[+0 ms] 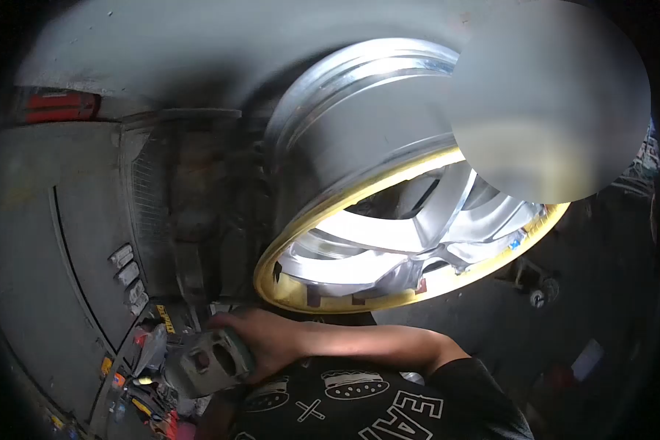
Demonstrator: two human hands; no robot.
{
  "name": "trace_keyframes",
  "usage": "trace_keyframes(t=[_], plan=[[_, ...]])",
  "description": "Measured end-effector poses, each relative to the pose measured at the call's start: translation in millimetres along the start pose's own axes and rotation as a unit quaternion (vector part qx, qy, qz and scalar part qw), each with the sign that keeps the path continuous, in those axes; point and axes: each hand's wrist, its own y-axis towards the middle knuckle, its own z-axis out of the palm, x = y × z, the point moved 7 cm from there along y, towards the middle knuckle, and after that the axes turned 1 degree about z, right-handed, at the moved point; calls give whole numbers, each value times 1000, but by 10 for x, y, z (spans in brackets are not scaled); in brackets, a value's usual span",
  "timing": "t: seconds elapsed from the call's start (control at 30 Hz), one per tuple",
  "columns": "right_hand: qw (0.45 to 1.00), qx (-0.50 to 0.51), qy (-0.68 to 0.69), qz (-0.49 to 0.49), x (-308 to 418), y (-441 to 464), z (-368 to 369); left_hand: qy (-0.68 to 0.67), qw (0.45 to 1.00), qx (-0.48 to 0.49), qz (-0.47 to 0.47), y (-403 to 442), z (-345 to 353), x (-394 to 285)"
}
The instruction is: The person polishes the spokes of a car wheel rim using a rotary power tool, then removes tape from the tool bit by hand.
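Observation:
My right arm crosses in front of my black printed shirt. At its end, my right hand (pixel 260 341) is closed around a dusty grey-green power tool (pixel 209 363) with dark vent openings in its body. The tool's working end cannot be made out. My left hand does not show. Just above my forearm stands a large alloy wheel rim (pixel 374 132), tilted, with bare shiny metal spokes. Yellow tape (pixel 301 293) runs around its near edge. My right hand is close below that edge, apart from it as far as I can see.
Assorted tools and bags (pixel 150 400) lie cluttered at lower left. Several small grey blocks (pixel 128 275) line a panel at left. A red case (pixel 59 106) sits at upper left. A small caster wheel (pixel 537 298) shows at right. A blurred disc covers the upper right.

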Motion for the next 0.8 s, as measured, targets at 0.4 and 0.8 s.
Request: trace_keyframes(t=[0.4, 0.8], plan=[[997, -52, 7, -50, -19, 112, 49, 35, 999, 14, -8, 45, -191, -55], [996, -88, -14, 7, 127, -109, 67, 63, 997, 8, 44, -169, -16, -10]])
